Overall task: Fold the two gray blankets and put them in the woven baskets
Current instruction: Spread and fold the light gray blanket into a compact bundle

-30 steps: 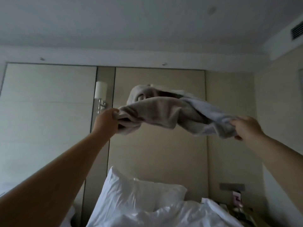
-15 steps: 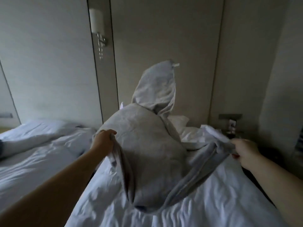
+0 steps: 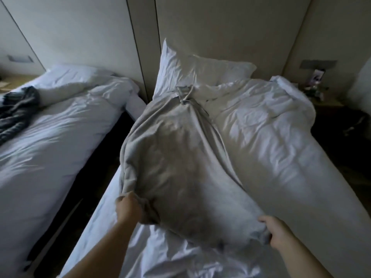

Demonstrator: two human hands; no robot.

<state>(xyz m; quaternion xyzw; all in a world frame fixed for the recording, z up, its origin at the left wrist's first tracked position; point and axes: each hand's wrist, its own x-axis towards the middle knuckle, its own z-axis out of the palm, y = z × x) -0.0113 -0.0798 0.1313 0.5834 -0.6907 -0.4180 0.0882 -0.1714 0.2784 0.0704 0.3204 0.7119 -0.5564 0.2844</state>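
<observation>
Gripping the light gray blanket [image 3: 176, 161] at its near end, the person stands at the foot of the right-hand bed [image 3: 301, 177]. The left hand [image 3: 128, 207] has its fingers curled tight round a bunched corner. The right hand [image 3: 279, 233] holds the other near corner, with the thumb on top of the cloth and the fingers folded under its edge. The blanket is stretched lengthwise up the left half of this bed, over the rumpled white duvet [image 3: 267, 121]. It is wide between the two hands and narrows to a twisted far end just below the white pillow [image 3: 196, 69], which leans upright against the wall panels [image 3: 220, 27]. I cannot tell whether the near end touches the sheet or is held just above it. A dark gap separates this bed from the left-hand bed [image 3: 50, 147], and there a darker gray blanket [image 3: 18, 111] lies crumpled near the bed's far left edge. A bedside shelf [image 3: 315, 91] with small blurred items stands beside the right bed's head.
</observation>
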